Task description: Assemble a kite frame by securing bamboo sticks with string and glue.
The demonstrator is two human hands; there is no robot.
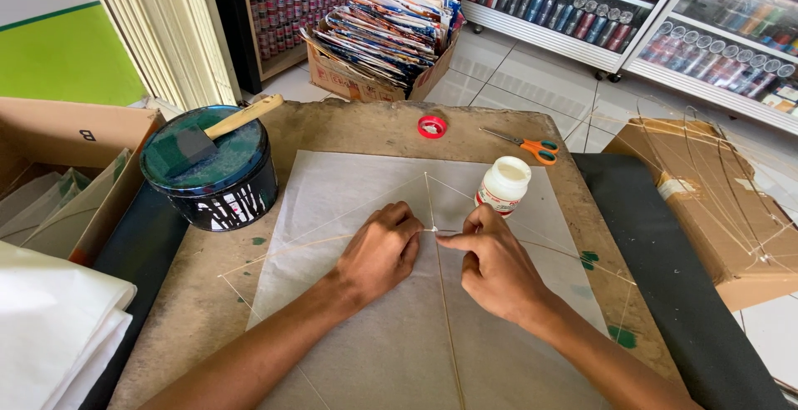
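Far left of the left hand, an open cardboard box holds folded pale sheets, and a stack of white paper lies below it. Closer in, up and to the left of the left hand, stands a round black tin with a green sponge brush resting on its lid, its wooden handle pointing up to the right.

The left hand rests knuckles-up on a translucent paper sheet, fingers curled in tight, the fingertips pinching at the crossing of 2 thin sticks. The upright stick runs down between the 2 hands; the bowed cross stick passes beneath them. Thin string runs from the stick ends across the worn wooden board under the sheet.

Well above the crossing lies a small red tape roll.

The right hand meets the left at the same crossing, thumb and forefinger pinched together on it, the other fingers folded. Just above this hand, touching the sheet, stands a white glue bottle. Farther up and right lie orange-handled scissors. Far right of the right hand, a brown carton carries more thin stick frames.
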